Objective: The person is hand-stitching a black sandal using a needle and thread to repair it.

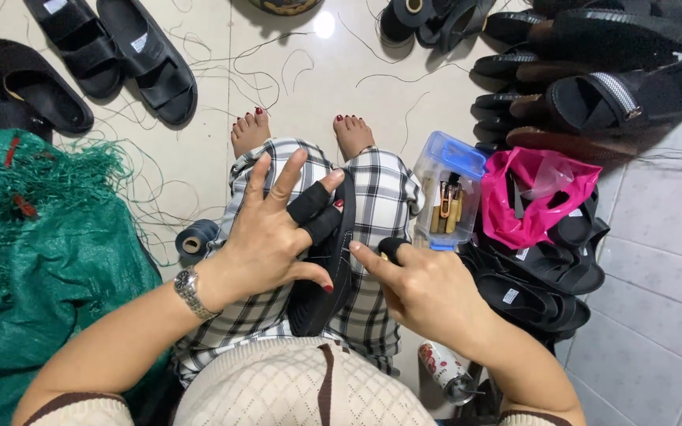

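Showing a seated person's lap from above: the left hand (266, 237) lies spread over a black sandal (327, 264) stood on edge between the knees, thumb hooked under its rim and fingers fanned flat, two of them in black sleeves, so the sole is pinned against the checked trousers (380, 197) and, by appearance, kept from tipping. The right hand (428, 292) meets the sandal's right edge, forefinger extended to the rim and the remaining fingers curled around a small dark-tipped tool whose working end is hidden; a fine thread seems to run from rim to fingertip, suggesting stitching. A wristwatch (189, 290) sits on the left wrist.

Beside the right knee stands a clear rectangular plastic box (447, 201) with a blue lid hinged open, upright so that the small metal pieces inside stay within reach. Next to it a crumpled pink plastic bag (534, 197) rests on a stack of black sandals (538, 280) bearing small white rectangular labels. A cylindrical can (445, 371) with red-and-white print lies on its side below. A thread spool (196, 237) sits on the tiled floor (199, 150), beside a green woven sack (33, 244).
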